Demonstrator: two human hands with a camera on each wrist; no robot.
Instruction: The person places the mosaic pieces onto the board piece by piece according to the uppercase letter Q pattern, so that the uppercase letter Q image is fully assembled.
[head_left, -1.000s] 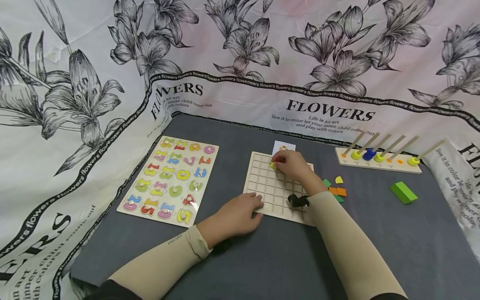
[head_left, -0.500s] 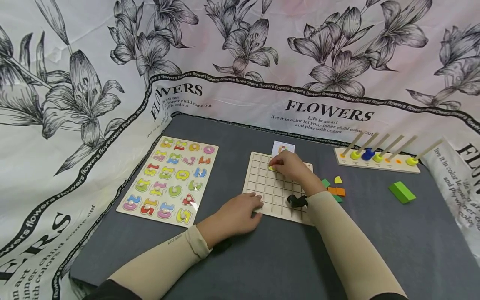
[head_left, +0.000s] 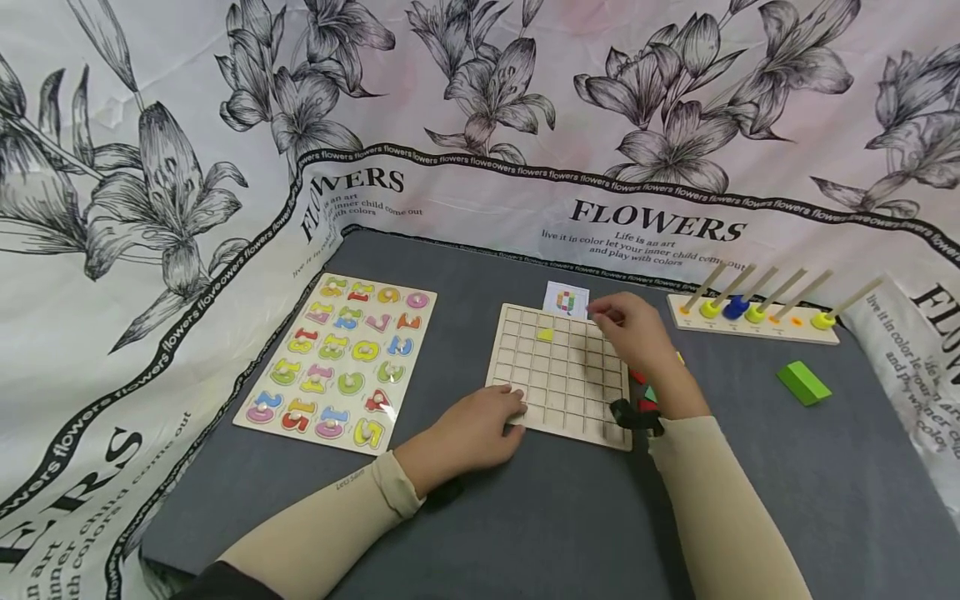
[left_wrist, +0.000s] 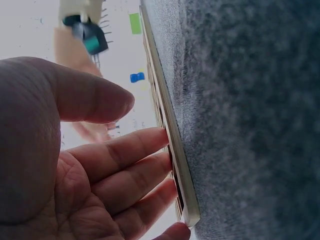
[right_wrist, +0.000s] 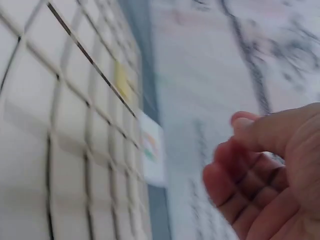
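Observation:
A small yellow piece (head_left: 545, 335) lies in a cell near the back of the wooden grid board (head_left: 540, 392). My left hand (head_left: 480, 429) rests at the board's front left corner; in the left wrist view its straight fingers (left_wrist: 132, 177) touch the board's edge. My right hand (head_left: 637, 333) hovers over the board's back right edge, fingers loosely bent with nothing between them. Beyond the board lies a white card (head_left: 555, 297) printed with a coloured pattern. Red and green pieces (head_left: 649, 394) lie right of the board, partly hidden by the right wrist.
A number puzzle board (head_left: 345, 358) lies at the left. At the back right stands a wooden peg stand (head_left: 757, 325) with yellow, blue and orange rings. A green block (head_left: 805, 382) is in front of it. A flower-printed cloth (head_left: 480, 192) hangs behind the table.
My right hand has let go of the yellow piece, which now lies on the board, and has moved right, uncovering the card. The left hand has stayed in place.

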